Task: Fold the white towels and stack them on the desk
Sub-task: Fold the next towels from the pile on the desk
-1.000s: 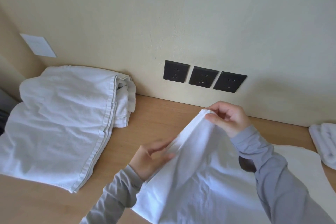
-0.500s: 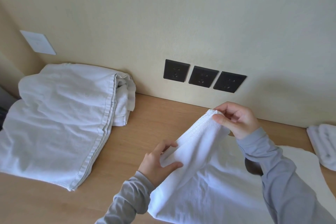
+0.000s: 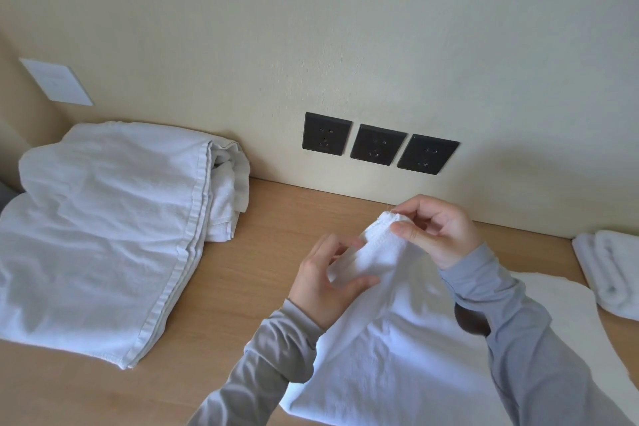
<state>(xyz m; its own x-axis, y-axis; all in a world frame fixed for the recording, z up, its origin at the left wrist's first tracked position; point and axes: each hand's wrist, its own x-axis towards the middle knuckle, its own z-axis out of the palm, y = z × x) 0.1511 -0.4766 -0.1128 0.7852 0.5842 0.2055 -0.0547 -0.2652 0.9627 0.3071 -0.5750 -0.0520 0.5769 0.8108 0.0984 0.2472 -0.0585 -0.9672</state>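
With the right hand [image 3: 437,235] pinching a hemmed corner of the white towel [image 3: 397,356] above the worktop [image 3: 242,270] and the left hand [image 3: 321,277] gripping the edge just below, I'd run the left along the hem to the next corner.

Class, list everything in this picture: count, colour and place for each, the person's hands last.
Held towel: one, white, front right, corner lifted.
Towel pile: one, white, desk's left, against the wall.
Folded towels: count unclear, white, desk's right edge.
Sockets: three, black, row on the wall.
Wall plate: one, white, upper left.
Desk: one, light wood, under the towels.
Left hand: one, pinches the held towel's edge.
Right hand: one, pinches its top corner.
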